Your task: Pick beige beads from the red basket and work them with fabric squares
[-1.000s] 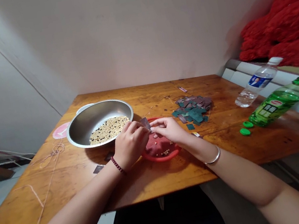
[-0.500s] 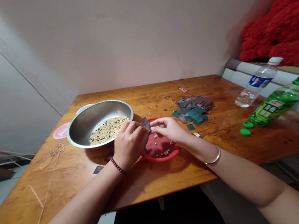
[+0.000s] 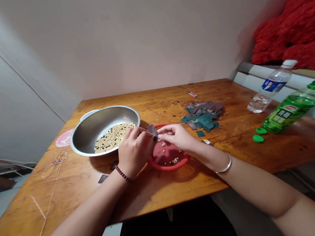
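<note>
Both hands meet over a red plastic basket (image 3: 172, 167) with several small pale beads in its bottom. My left hand (image 3: 134, 148) is closed, its fingertips pinching a small dark fabric square (image 3: 153, 131) that sticks up between the hands. From the other side my right hand (image 3: 178, 136) pinches at the lower edge of the same square; whether something tiny is also in its fingertips I cannot make out. Left of the basket, a steel bowl (image 3: 87, 131) holds many pale and dark beads (image 3: 115, 136).
A pile of green and brown fabric squares (image 3: 203, 114) lies right of the basket. Farther right are a clear bottle (image 3: 270, 87), a tilted green bottle (image 3: 292, 109) and green caps (image 3: 258, 139). Loose string (image 3: 57, 161) and a pink disc (image 3: 63, 139) lie at left.
Both hands have shifted very slightly left, and the dark fabric square is tilted a little more. Everything else stays in place.
</note>
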### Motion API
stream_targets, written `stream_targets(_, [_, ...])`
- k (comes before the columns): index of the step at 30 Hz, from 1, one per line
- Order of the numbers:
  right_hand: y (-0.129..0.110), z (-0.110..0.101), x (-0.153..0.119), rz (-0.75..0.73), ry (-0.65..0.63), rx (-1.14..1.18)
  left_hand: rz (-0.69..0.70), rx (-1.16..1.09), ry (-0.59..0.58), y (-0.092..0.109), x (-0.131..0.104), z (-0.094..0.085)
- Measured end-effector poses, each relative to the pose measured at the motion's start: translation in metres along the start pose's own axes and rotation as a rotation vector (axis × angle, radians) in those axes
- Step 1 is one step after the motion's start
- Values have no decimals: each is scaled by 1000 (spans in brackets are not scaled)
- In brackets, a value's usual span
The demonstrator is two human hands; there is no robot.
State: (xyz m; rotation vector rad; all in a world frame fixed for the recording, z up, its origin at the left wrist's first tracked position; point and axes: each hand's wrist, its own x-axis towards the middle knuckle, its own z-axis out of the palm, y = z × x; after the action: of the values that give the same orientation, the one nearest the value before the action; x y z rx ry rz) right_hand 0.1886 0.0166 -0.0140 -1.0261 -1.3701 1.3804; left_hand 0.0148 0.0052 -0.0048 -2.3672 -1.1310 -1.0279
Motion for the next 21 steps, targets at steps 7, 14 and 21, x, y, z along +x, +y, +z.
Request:
stream_targets(7, [-4, 1, -2, 29, 8, -22, 30, -16, -46, 2, 0, 0])
stream_targets(14, [-3, 0, -2, 14, -2, -34, 39, -31, -54, 2, 0, -1])
stream_targets(21, [-4, 1, -1, 0, 3, -70, 35, -20, -69, 5, 0, -1])
